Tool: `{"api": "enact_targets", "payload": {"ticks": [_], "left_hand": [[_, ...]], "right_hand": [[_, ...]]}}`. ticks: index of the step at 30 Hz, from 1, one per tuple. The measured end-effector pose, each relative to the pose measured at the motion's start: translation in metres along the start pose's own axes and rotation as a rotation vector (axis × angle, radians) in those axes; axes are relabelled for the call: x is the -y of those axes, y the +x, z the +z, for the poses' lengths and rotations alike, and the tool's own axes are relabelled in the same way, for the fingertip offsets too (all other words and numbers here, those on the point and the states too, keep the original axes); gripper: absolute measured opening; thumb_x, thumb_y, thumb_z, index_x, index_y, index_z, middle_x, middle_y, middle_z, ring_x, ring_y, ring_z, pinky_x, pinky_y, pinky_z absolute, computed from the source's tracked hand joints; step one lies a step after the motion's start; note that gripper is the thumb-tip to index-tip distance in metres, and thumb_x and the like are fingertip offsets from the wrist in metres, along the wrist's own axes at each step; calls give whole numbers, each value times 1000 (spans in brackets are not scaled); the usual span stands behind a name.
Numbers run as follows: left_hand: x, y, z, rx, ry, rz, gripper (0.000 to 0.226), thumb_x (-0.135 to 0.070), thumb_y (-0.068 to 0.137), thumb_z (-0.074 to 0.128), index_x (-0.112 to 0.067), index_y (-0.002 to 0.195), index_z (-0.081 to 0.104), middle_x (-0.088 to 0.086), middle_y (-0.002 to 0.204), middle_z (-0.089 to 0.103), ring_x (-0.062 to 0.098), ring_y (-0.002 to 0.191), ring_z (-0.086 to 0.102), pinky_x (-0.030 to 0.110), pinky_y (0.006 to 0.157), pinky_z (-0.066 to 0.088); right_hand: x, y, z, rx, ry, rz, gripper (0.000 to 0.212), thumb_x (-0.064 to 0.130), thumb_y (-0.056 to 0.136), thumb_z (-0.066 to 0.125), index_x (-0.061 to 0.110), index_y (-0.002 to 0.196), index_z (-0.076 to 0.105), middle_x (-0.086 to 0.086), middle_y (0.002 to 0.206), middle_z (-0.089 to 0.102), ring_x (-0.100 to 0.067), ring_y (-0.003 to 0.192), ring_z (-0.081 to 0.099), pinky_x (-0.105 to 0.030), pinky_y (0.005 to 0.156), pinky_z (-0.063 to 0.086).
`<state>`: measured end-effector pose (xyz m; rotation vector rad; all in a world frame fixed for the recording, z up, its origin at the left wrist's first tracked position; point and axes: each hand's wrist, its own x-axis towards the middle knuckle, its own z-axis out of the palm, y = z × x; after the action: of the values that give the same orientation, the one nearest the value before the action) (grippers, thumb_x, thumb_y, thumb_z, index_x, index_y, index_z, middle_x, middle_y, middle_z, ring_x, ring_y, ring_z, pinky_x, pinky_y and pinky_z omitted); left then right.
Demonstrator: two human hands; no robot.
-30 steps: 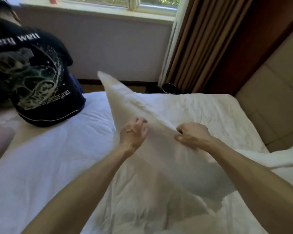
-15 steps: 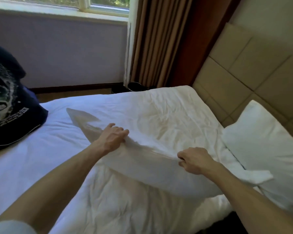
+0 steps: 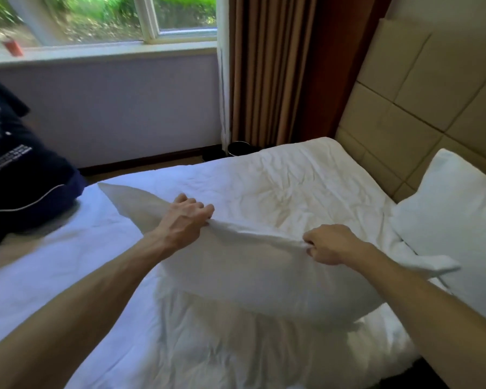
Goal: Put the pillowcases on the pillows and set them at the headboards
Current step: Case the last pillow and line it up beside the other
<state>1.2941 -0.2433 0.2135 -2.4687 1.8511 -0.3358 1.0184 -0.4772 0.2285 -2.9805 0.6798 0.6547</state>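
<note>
A white cased pillow (image 3: 253, 270) is held up over the middle of the bed (image 3: 124, 318), its long top edge running from about 10 o'clock to 4 o'clock across the view. Its body bulges down toward 6 o'clock and casts a shadow on the rumpled white duvet (image 3: 292, 186) below; whether the lower edge touches the duvet cannot be told. One pointed corner sticks out toward 10 o'clock, and a limp flap of the case trails off at 3 o'clock.

The left hand (image 3: 184, 220) is closed over the top edge, fingers curled forward and pinching a fold of fabric. The right hand (image 3: 330, 244) is clenched into a fist on the same edge further toward 3 o'clock, the cloth bunched tight between the two grips. Both bare forearms reach in from 7 and 5 o'clock.

At 3 o'clock a second white pillow (image 3: 455, 220) leans against the padded beige headboard (image 3: 421, 108), close to the trailing flap. At 9 o'clock another person in a dark printed T-shirt (image 3: 20, 186) is on the bed's far-left side, only partly in frame. Beyond the bed at 12 o'clock hang brown curtains (image 3: 275, 68), with a small dark bin (image 3: 240, 148) at their foot. A window (image 3: 101, 21) with greenery outside fills 11 o'clock, a small red object (image 3: 11, 47) blurred on its sill.
</note>
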Motion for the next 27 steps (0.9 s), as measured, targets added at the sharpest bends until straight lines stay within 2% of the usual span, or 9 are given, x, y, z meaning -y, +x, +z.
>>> {"api": "enact_targets", "payload": {"ticks": [3, 7, 11, 13, 14, 17, 19, 21, 27], "left_hand": [[-15, 0, -14, 25, 29, -35, 12, -18, 83, 65, -22, 83, 54, -4, 64, 61, 22, 65, 55, 35, 74, 33], [-29, -31, 10, 210, 65, -91, 18, -14, 76, 70, -22, 79, 54, -1, 62, 63, 25, 64, 58, 35, 71, 35], [-24, -86, 43, 255, 34, -221, 27, -16, 71, 76, -20, 76, 49, 0, 58, 56, 27, 57, 56, 35, 66, 37], [-20, -107, 49, 263, 33, -284, 25, -17, 70, 74, -19, 75, 49, 1, 61, 53, 28, 56, 54, 37, 67, 39], [-19, -115, 51, 254, 25, -317, 23, -16, 69, 73, -19, 74, 50, 3, 62, 54, 29, 57, 54, 37, 68, 40], [-16, -129, 51, 219, -25, -360, 16, -13, 73, 67, -18, 78, 53, 5, 66, 55, 31, 62, 56, 39, 72, 43], [-14, -131, 52, 184, -56, -337, 13, -11, 74, 63, -17, 81, 54, 6, 68, 55, 32, 63, 55, 40, 73, 43], [-13, -132, 52, 161, -65, -323, 12, -10, 76, 62, -16, 83, 54, 7, 69, 54, 32, 63, 54, 40, 69, 44], [-6, -154, 64, 120, -79, -301, 14, -11, 74, 66, -16, 84, 57, 6, 68, 53, 30, 61, 54, 39, 65, 45]], "right_hand": [[-18, 11, -7, 64, 20, 9, 23, 33, 92, 51, 28, 70, 45, 4, 79, 56, -18, 73, 54, -35, 64, 44], [-12, 18, 10, 132, 72, -15, 18, 32, 88, 59, 25, 76, 47, 2, 80, 56, -17, 68, 51, -32, 61, 40], [21, 22, 30, 82, 75, -77, 15, 30, 87, 57, 24, 82, 44, 2, 79, 51, -17, 66, 47, -31, 57, 36], [39, 23, 30, 47, 35, -82, 18, 29, 91, 55, 19, 100, 44, 3, 77, 45, -16, 63, 42, -31, 55, 34], [47, 24, 29, 28, 24, -80, 29, 29, 92, 54, 15, 114, 42, 2, 79, 46, -18, 64, 43, -30, 53, 33], [73, 23, 22, 4, 43, -95, 54, 31, 92, 55, 14, 137, 30, -7, 105, 57, -26, 83, 52, -30, 55, 35], [95, 24, 20, 5, 60, -133, 49, 31, 91, 54, 20, 134, 34, -8, 115, 60, -29, 94, 58, -35, 68, 44], [118, 26, 20, -5, 53, -168, 38, 34, 90, 53, 24, 125, 44, -7, 114, 62, -28, 96, 60, -36, 75, 48], [162, 35, 24, 88, 40, -163, 36, 46, 92, 50, 19, 115, 50, -6, 109, 61, -26, 85, 53, -35, 72, 44]]}}
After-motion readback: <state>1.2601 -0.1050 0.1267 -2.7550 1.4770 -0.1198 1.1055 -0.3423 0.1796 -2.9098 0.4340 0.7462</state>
